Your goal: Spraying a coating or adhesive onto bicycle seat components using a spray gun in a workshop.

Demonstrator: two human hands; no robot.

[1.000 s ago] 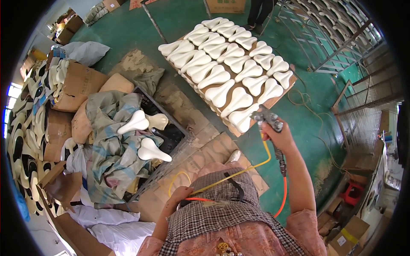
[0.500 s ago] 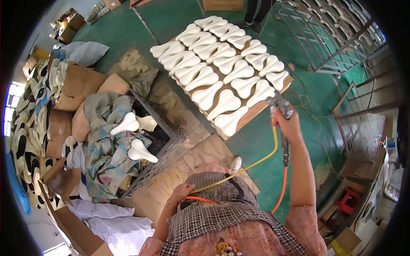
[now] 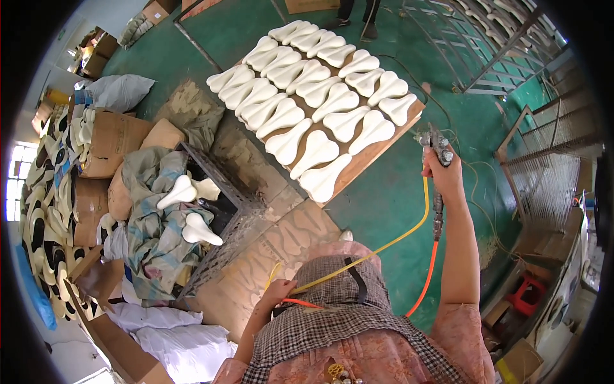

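Note:
My right hand (image 3: 446, 171) is closed round a metal spray gun (image 3: 435, 144), held out just right of a board (image 3: 369, 161). Rows of cream-white bicycle saddle pads (image 3: 320, 179) cover that board. A yellow hose (image 3: 390, 242) and an orange hose (image 3: 424, 288) run down from the gun. At my waist, my left hand (image 3: 279, 291) is wrapped round the hoses, the yellow one crossing my checked apron (image 3: 332, 320). Whether any spray leaves the nozzle I cannot make out.
To the left, two loose pads (image 3: 199, 230) lie on crumpled cloth (image 3: 153, 217) beside a dark metal frame (image 3: 224, 230). Cartons (image 3: 118, 141) and piled saddle parts stand farther left. Metal racks (image 3: 460, 57) are at the far right; another person's legs (image 3: 358, 13) show behind the board.
My right hand and the spray gun have moved right, away from the board's corner. The whole view has shifted, so the board sits farther left. My left hand still grips the hoses.

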